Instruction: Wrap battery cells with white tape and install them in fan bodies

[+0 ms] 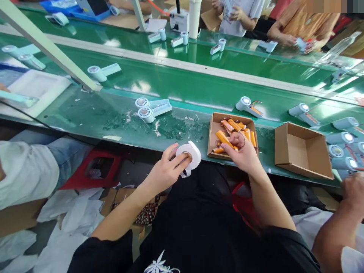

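Note:
My left hand is closed around a roll of white tape, with fingers through its core and a loose strip hanging below. Over the near side of a shallow cardboard box, my right hand has its fingers curled on an orange cylindrical battery. More orange batteries lie jumbled in that box, partly covered by the hand. To the left on the bench, two light-blue fan-like housings with handles lie side by side.
An open cardboard box stands right of the battery box. Behind the bench edge runs a green conveyor carrying blue housings, one with an orange battery and wires. A slanted metal post rises at left. A co-worker's hand is at far right.

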A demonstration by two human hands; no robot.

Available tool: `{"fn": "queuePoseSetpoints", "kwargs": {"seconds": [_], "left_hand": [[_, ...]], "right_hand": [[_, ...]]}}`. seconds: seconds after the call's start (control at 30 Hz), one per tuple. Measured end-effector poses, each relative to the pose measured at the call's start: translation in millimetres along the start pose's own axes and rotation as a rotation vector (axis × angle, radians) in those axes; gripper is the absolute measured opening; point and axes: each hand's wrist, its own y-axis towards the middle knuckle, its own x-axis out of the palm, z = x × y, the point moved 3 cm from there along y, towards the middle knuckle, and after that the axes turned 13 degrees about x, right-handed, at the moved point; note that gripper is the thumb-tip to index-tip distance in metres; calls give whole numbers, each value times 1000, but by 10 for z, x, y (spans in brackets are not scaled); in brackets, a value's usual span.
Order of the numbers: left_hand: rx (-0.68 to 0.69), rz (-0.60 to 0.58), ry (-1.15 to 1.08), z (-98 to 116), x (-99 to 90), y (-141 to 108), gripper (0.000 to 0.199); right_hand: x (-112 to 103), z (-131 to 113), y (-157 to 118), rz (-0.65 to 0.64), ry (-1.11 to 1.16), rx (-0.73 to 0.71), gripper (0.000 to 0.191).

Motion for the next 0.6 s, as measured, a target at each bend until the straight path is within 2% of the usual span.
{"fn": "queuePoseSetpoints", "kwargs": {"seconds": [0.07, 0.13, 0.23, 0.33, 0.4, 0.5, 0.6], "left_hand": [[43, -27, 17, 14, -17, 8, 46], [82, -45, 23, 35, -23, 25, 45], [116, -73, -3, 64, -20, 54, 45], [126, -96, -44, 66, -33, 85, 44], [135, -118, -64, 58, -58, 111, 42], [159, -160, -70, 66, -109, 160, 43], [131, -172, -55, 102, -139, 219, 44]], "right_hand": [[145, 1, -235, 11, 93, -21, 42], [286, -38, -388, -10, 85, -46, 46], [422, -114, -465, -116, 83, -56, 44], [447, -155, -458, -255, 94, -52, 45], [421, -136, -440, -346, 115, 8, 50], [373, -61, -401, -426, 262, 191, 53], [440, -28, -384, -422, 484, 311, 54]]}}
